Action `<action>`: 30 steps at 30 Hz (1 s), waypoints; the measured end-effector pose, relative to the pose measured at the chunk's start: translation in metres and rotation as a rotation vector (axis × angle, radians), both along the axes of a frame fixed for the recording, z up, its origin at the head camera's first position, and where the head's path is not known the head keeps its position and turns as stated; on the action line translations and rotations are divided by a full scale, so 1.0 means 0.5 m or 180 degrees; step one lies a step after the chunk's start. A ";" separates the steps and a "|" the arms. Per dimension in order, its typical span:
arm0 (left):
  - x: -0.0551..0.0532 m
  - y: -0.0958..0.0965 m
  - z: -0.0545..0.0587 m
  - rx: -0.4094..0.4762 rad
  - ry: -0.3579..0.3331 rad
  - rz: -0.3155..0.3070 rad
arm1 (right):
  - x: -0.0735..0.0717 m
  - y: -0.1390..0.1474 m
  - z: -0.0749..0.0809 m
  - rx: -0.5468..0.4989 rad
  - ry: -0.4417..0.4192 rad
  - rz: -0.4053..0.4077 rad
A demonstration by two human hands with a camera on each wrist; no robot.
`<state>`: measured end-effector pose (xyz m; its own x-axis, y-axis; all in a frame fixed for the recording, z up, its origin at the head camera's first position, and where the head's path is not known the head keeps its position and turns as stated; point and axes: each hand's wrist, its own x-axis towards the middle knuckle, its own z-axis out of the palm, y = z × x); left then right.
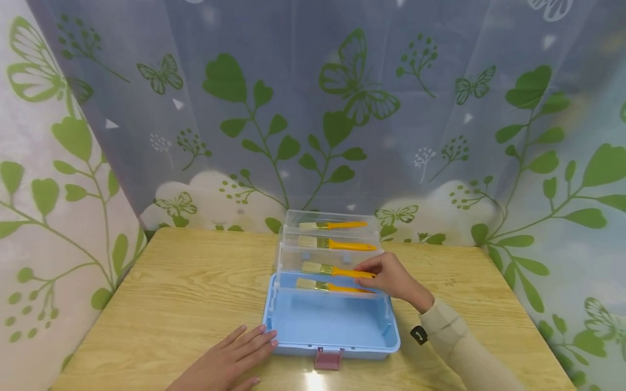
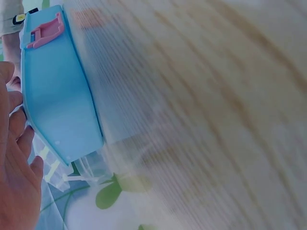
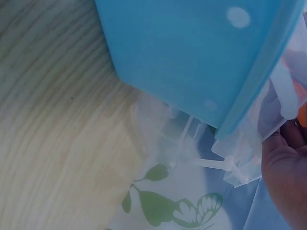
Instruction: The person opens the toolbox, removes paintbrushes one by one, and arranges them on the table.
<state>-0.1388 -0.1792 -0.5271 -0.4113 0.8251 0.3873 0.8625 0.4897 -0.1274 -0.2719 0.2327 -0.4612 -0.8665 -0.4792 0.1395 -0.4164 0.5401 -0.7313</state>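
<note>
A light-blue plastic box (image 1: 332,323) stands on the table with its clear stepped trays (image 1: 293,255) raised at the back. Several flat paintbrushes with orange handles and pale bristles lie across the trays, bristles to the left. My right hand (image 1: 395,278) pinches the handle end of the third paintbrush (image 1: 342,271) from the back, at the lower tray. Below it lies the front paintbrush (image 1: 337,288). With fingers extended, my left hand (image 1: 235,355) touches the box's front left corner. In the right wrist view, the right hand (image 3: 288,167) is partly cut off.
A mauve latch (image 1: 328,359) hangs at the box's front. The wooden table (image 1: 195,282) extends on both sides. A curtain (image 1: 303,108) printed with leaves and butterflies hangs behind it. The right wrist carries a dark band (image 1: 419,335).
</note>
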 end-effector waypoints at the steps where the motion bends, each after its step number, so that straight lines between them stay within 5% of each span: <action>1: 0.000 0.000 0.000 0.0002 -0.0001 -0.0004 | 0.001 0.000 -0.001 -0.0026 0.0008 -0.0019; 30: 0.001 -0.005 0.006 -0.0047 -0.0062 0.0009 | 0.016 -0.008 -0.024 -0.0741 0.0354 -0.0351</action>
<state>-0.1381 -0.1818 -0.5240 -0.4209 0.8296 0.3668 0.8636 0.4903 -0.1178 -0.2638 0.2287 -0.4731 -0.8848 -0.3269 0.3320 -0.4492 0.4094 -0.7941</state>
